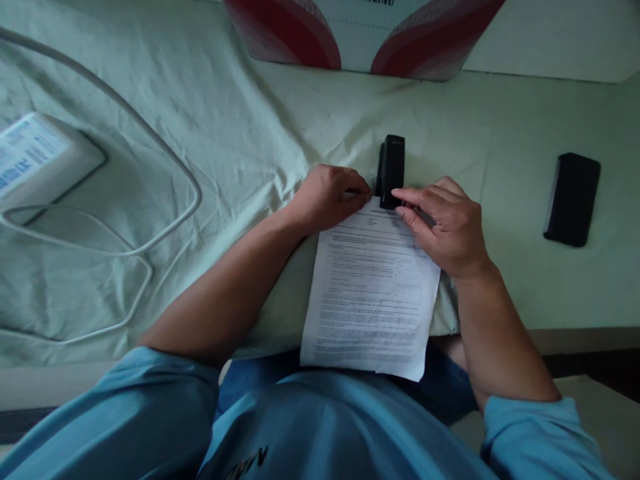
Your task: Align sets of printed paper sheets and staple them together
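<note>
A printed sheet of paper [373,293] extends from the cloth over the near edge towards my lap. At its top edge is a black stapler [393,167], its near end overlapping the paper. The fingers of my left hand [333,197] are pinched together on the paper's upper left corner, close beside the stapler. My right hand [447,223] has its index fingertip against the stapler's near end and its thumb just below, over the paper. Whether those right fingers also grip the sheet is hard to see. The paper's upper right corner is hidden behind my right hand.
A black phone-like object [573,199] lies on the right of the pale green cloth [240,167]. At the left is a white labelled box-shaped device [45,157] with a looping grey cable [165,150]. A red and white box [355,40] stands at the back.
</note>
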`<state>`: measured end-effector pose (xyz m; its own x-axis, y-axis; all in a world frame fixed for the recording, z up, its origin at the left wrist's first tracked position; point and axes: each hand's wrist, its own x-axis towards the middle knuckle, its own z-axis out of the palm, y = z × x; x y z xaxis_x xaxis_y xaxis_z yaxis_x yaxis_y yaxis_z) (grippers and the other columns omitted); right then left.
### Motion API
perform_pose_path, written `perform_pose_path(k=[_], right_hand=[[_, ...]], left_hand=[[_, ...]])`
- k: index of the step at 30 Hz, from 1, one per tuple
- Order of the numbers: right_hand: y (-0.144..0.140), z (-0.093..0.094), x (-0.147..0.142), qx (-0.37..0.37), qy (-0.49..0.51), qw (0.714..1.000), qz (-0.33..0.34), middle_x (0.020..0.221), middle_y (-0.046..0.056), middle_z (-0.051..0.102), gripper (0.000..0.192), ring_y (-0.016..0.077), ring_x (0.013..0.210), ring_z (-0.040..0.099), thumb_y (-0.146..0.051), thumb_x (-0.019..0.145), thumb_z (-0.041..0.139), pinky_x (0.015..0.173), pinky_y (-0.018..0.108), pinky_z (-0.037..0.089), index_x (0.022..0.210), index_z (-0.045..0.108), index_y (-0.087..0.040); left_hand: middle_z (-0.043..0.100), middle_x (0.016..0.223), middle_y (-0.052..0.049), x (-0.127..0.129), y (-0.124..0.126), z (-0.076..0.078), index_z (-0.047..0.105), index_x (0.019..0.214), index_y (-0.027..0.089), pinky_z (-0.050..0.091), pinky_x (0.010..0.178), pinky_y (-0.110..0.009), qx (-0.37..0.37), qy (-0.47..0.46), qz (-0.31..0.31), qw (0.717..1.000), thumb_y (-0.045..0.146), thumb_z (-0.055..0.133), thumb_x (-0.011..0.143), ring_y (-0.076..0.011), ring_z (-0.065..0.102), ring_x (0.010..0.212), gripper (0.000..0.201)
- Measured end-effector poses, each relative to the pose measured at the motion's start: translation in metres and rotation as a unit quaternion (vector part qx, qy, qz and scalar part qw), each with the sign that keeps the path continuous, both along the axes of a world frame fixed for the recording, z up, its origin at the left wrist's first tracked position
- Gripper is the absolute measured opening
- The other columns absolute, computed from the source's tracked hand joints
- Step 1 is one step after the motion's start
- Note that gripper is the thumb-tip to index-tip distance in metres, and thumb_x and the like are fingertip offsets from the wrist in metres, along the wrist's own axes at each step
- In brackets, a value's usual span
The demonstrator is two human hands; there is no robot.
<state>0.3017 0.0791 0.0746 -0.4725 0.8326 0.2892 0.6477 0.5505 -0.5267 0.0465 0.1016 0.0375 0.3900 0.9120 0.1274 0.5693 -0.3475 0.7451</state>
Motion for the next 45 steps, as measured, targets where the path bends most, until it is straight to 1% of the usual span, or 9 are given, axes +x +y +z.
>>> perform_pose_path(k=[6, 14, 18, 20, 22, 27, 31, 38, 45], right_hand=[[0.003, -0.004, 0.003, 0.025, 0.019, 0.999, 0.007, 0.091, 0.002, 0.080, 0.019, 0.0250, 0.092, 0.071, -0.039, 0.106, 0.071, 0.100, 0.050, 0.061, 0.119, 0.083, -0.031], [-0.001, 0.000, 0.001, 0.017, 0.049, 0.998, -0.026, 0.090, 0.002, 0.081, 0.018, 0.0235, 0.085, 0.071, -0.039, 0.108, 0.068, 0.094, 0.049, 0.063, 0.109, 0.084, -0.032], [0.000, 0.001, 0.003, 0.063, 0.047, 0.996, -0.042, 0.104, 0.004, 0.085, 0.020, 0.0277, 0.099, 0.074, -0.035, 0.110, 0.066, 0.102, 0.054, 0.061, 0.115, 0.085, -0.032], [0.002, 0.000, 0.004, 0.102, 0.049, 0.993, -0.023, 0.115, 0.004, 0.086, 0.019, 0.0297, 0.108, 0.074, -0.031, 0.108, 0.069, 0.105, 0.055, 0.060, 0.116, 0.086, -0.032], [0.002, 0.000, 0.004, 0.117, 0.046, 0.992, 0.001, 0.123, 0.004, 0.086, 0.019, 0.0308, 0.115, 0.074, -0.028, 0.107, 0.070, 0.105, 0.056, 0.061, 0.117, 0.086, -0.033], [0.001, -0.003, 0.002, 0.069, 0.020, 0.997, 0.019, 0.126, 0.004, 0.086, 0.021, 0.0297, 0.114, 0.078, -0.031, 0.109, 0.068, 0.104, 0.054, 0.065, 0.120, 0.085, -0.033], [0.001, -0.007, 0.002, 0.074, 0.020, 0.996, 0.034, 0.129, 0.004, 0.086, 0.022, 0.0278, 0.115, 0.081, -0.030, 0.109, 0.069, 0.106, 0.050, 0.067, 0.124, 0.084, -0.032], [0.004, -0.009, 0.000, 0.067, 0.016, 0.997, 0.030, 0.133, 0.003, 0.086, 0.025, 0.0317, 0.138, 0.074, -0.034, 0.108, 0.071, 0.123, 0.058, 0.060, 0.130, 0.083, -0.035], [-0.002, -0.002, -0.007, 0.063, -0.009, 0.997, 0.033, 0.133, 0.001, 0.086, 0.027, 0.0271, 0.131, 0.080, -0.023, 0.109, 0.066, 0.118, 0.051, 0.065, 0.125, 0.085, -0.034]], left_hand=[[0.086, 0.095, -0.005, 0.000, 0.000, -0.002, 0.088, 0.096, 0.020, 0.060, 0.087, -0.032, -0.005, 0.001, 0.005, 1.000, 0.029, 0.064, 0.094, -0.0198, 0.079, 0.087, 0.026], [0.085, 0.093, -0.004, 0.001, 0.001, -0.003, 0.088, 0.094, 0.020, 0.061, 0.087, -0.033, -0.009, -0.005, 0.019, 1.000, 0.029, 0.064, 0.092, -0.0201, 0.078, 0.086, 0.026], [0.085, 0.093, -0.003, 0.002, 0.000, -0.001, 0.088, 0.093, 0.020, 0.061, 0.087, -0.032, -0.010, -0.007, 0.019, 1.000, 0.029, 0.064, 0.092, -0.0198, 0.078, 0.085, 0.026], [0.085, 0.092, -0.003, 0.002, 0.000, -0.001, 0.087, 0.093, 0.019, 0.060, 0.087, -0.032, -0.011, -0.010, 0.018, 1.000, 0.028, 0.063, 0.092, -0.0197, 0.078, 0.085, 0.026], [0.086, 0.093, -0.003, 0.002, 0.000, -0.001, 0.087, 0.094, 0.020, 0.060, 0.087, -0.032, -0.010, -0.012, 0.018, 1.000, 0.028, 0.063, 0.092, -0.0198, 0.079, 0.085, 0.025], [0.086, 0.093, -0.003, 0.003, 0.000, -0.002, 0.087, 0.094, 0.020, 0.060, 0.086, -0.032, 0.000, -0.005, 0.015, 1.000, 0.028, 0.064, 0.093, -0.0203, 0.079, 0.086, 0.025], [0.086, 0.094, -0.003, 0.002, 0.001, -0.003, 0.087, 0.094, 0.020, 0.060, 0.086, -0.031, 0.005, -0.001, 0.013, 1.000, 0.028, 0.063, 0.093, -0.0198, 0.079, 0.085, 0.025], [0.086, 0.094, -0.002, 0.002, 0.001, -0.002, 0.087, 0.095, 0.020, 0.059, 0.086, -0.030, 0.000, 0.001, 0.007, 1.000, 0.027, 0.063, 0.093, -0.0193, 0.079, 0.087, 0.024], [0.086, 0.094, -0.002, 0.001, 0.001, -0.003, 0.086, 0.094, 0.020, 0.059, 0.086, -0.029, 0.007, 0.001, 0.000, 1.000, 0.027, 0.062, 0.094, -0.0185, 0.079, 0.086, 0.024]])
